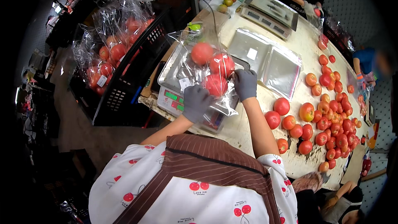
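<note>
A clear plastic bag [227, 103] with several large red tomatoes [216, 84] inside lies over the metal pan of a digital scale [167, 101]. A small white label sticks to the bag's left side. My left hand [196, 103], in a grey glove, closes on the bag's near left edge. On the right side, my right hand [245, 84], gloved the same way, has its fingers curled around the bag's film. The bag's mouth faces me, between the two hands. Parts of the scale's front are hidden under my left hand and the film.
Stacked flat clear bags [282, 72] lie right of the scale. Many loose tomatoes [306, 112] spread over the table's right side. A black crate [118, 95] with bagged tomatoes stands at left. A second scale [267, 20] sits farther back; a co-worker's gloved hand [310, 9] holds a tomato beyond it.
</note>
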Demonstrator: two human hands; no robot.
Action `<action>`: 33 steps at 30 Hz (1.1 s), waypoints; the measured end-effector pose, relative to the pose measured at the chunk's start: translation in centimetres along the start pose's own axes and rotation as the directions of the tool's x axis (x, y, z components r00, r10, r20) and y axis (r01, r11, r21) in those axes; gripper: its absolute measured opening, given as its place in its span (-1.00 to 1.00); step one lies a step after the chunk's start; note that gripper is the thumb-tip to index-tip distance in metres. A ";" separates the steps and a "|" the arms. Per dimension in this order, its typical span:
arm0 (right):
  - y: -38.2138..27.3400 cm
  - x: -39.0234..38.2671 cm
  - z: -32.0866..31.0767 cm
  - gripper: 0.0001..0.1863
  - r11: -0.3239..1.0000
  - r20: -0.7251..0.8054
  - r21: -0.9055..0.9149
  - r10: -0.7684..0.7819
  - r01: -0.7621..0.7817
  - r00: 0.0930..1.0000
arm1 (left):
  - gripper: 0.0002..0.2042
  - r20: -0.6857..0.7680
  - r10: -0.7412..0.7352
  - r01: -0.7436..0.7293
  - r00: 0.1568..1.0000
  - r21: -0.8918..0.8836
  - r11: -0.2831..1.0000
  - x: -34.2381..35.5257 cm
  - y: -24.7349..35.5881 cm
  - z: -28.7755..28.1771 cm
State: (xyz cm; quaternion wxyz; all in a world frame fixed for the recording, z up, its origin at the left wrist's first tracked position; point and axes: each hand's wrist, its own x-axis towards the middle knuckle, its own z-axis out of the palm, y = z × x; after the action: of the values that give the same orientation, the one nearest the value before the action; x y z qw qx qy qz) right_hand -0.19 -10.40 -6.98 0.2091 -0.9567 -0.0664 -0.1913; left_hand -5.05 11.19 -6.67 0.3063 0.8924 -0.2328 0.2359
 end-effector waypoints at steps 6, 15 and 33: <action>-0.8 -2.8 -1.2 -0.86 0.899 0.104 0.333 0.264 -0.284 0.959 | -0.88 -0.030 -0.111 0.107 0.993 -0.110 0.988 1.3 -0.7 -0.5; -3.7 4.3 -9.5 -0.78 0.205 0.396 0.865 0.280 -0.457 0.875 | -0.88 -0.195 -0.048 0.010 0.980 -0.188 0.982 11.1 -1.5 -6.6; -8.1 16.2 -15.7 -0.59 -0.219 0.512 0.826 -0.091 -0.519 0.854 | -0.88 0.541 -0.328 0.593 0.774 -0.802 0.076 22.1 -5.4 -10.5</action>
State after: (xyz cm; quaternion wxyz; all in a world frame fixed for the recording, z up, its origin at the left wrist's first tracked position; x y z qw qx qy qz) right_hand 7.72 -9.03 15.59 0.8717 -0.4576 -0.0537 0.1673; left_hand 12.26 15.89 10.74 0.8076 0.5630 -0.0614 -0.1643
